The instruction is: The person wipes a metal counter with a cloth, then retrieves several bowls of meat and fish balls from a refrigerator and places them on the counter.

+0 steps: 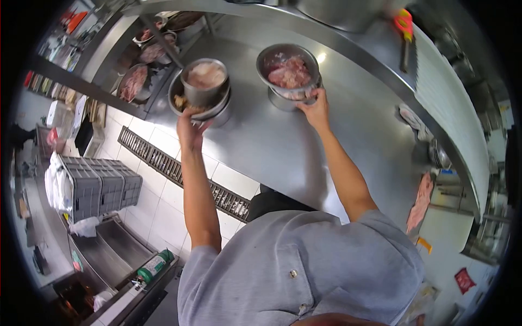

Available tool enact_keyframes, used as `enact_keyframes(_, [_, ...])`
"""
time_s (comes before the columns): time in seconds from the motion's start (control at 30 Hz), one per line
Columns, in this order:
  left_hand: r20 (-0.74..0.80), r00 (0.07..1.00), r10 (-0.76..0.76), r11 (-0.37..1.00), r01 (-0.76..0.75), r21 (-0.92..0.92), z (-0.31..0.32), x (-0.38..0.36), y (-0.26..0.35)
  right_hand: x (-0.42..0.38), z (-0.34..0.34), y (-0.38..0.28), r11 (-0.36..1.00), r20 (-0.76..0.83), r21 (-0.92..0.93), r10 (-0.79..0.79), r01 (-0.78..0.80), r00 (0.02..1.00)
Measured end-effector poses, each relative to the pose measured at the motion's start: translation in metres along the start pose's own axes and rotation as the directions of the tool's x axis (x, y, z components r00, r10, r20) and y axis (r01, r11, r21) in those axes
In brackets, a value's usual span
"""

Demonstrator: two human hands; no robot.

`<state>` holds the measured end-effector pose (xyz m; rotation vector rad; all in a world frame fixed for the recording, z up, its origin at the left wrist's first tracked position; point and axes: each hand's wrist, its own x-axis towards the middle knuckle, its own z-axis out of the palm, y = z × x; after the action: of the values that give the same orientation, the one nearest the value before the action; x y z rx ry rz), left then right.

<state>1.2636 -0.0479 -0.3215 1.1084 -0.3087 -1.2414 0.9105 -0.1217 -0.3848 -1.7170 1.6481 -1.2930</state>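
Holding stacked bowls [201, 96] in left hand [190, 130], meat bowl [264, 61] in right hand [316, 112]. Could tip, spill: gripped one side only.

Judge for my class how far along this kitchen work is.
Looks done: meat is in the right stack; the left stack is loaded too. In hand: the left hand touches the left stack; the right hand grips the right stack. Remaining, probably: placing and releasing both, since a hand is on each.

No readable text or labels
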Motion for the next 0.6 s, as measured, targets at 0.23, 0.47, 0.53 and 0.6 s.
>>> enact_keyframes(0.23, [-0.061,0.997,0.054,0.998,-0.054,-0.008,0.049,0.111,0.009,0.119,0.099,-0.03,0.967,0.125,-0.081,-0.231,0.241,0.965])
enact_keyframes(0.47, [-0.242,0.954,0.174,0.985,-0.171,0.031,0.067,0.13,0.003,0.197,0.13,-0.063,0.898,0.478,-0.29,-0.164,0.331,0.863])
enact_keyframes(0.53, [-0.254,0.948,0.194,0.981,-0.18,0.077,0.061,0.126,-0.002,0.225,0.145,-0.062,0.799,0.257,-0.441,-0.324,0.409,0.911])
enact_keyframes(0.6, [-0.186,0.963,0.196,0.981,-0.194,0.028,0.063,0.125,0.002,0.248,0.152,-0.074,0.824,0.089,-0.49,-0.275,0.283,0.957])
